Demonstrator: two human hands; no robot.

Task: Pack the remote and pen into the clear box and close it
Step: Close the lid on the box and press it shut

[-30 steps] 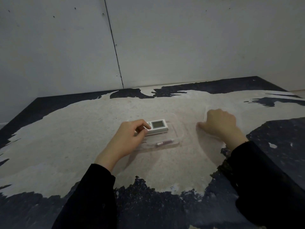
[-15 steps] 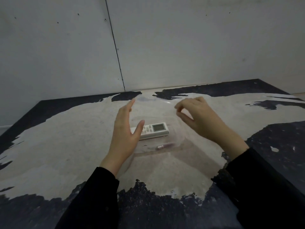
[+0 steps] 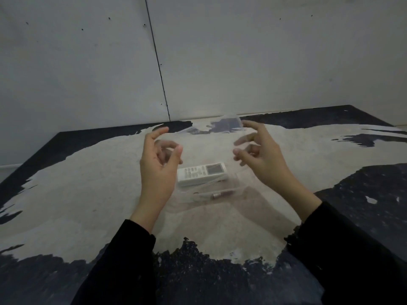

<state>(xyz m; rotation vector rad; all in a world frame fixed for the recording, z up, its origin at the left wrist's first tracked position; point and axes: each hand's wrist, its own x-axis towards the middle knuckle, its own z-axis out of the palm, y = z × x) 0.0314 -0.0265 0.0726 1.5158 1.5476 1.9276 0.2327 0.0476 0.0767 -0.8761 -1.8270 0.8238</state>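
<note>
A white remote (image 3: pixel 201 173) with a grey screen lies in the shallow clear box (image 3: pixel 236 182) on the table. A pen (image 3: pixel 222 193) with a dark red end lies in the box just in front of the remote. Above them both hands hold up the clear lid (image 3: pixel 207 139), which is nearly see-through and tilted. My left hand (image 3: pixel 159 166) pinches the lid's left edge. My right hand (image 3: pixel 259 155) grips its right edge with fingers curled.
The table (image 3: pixel 88 194) has a worn pale patch in the middle and dark mottled borders. A grey panelled wall (image 3: pixel 198 51) rises right behind the table's far edge. Black sleeves cover both forearms.
My left hand left the remote and my right hand lifted the clear lid off the table at the right. Both hands now hold it raised above the box.
</note>
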